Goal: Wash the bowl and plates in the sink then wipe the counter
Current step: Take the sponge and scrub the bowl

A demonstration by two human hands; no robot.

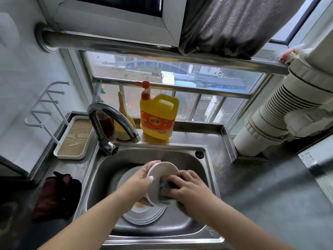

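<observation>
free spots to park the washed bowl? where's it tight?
Bare counter right of the sink, running to the white pipe. Crowded: plates fill the basin, yellow detergent jug and faucet behind it, dark cloth and tray left.

One wide-angle view only, worn on the person's head, looking forward and steeply down. It sits close above the sink (pixel 207 177), with the window (pixel 162 73) beyond the fingers (pixel 171 177) at upper frame; straight edges bow.
</observation>
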